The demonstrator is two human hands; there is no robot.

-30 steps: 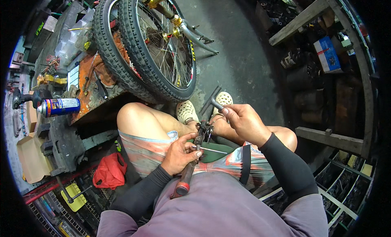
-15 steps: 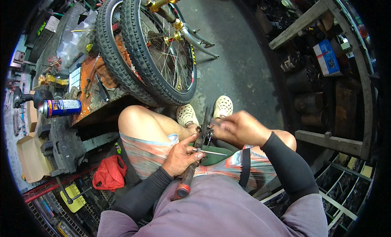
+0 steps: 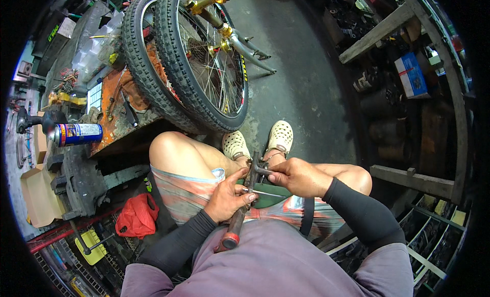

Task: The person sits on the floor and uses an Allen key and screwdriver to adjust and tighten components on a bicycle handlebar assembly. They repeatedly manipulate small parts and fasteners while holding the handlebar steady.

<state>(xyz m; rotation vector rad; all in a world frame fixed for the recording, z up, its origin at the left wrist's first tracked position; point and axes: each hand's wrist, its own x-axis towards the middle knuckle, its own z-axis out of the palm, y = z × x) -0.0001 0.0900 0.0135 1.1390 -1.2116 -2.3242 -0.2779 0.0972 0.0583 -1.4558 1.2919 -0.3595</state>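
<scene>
A long dark metal bar with a worn red end lies lengthwise between my knees. My left hand is closed at the middle of this bar, with a thin silver rod sticking out rightward from between its thumb and fingers. Whether that rod is fixed to the bar, I cannot tell. At the bar's far end, my right hand is closed on a short dark metal handle that meets the bar sideways. The fingertips partly cover the handle. Underneath is a dark green surface.
Two bicycle wheels and a fork with gold parts stand ahead. On the left bench lie a blue spray can and black-handled pliers. A red plastic bag sits below it. Wooden shelving rises on the right.
My right hand has come down and left, from a blurred, raised position to the bar's far end. My left hand stays almost where it was.
</scene>
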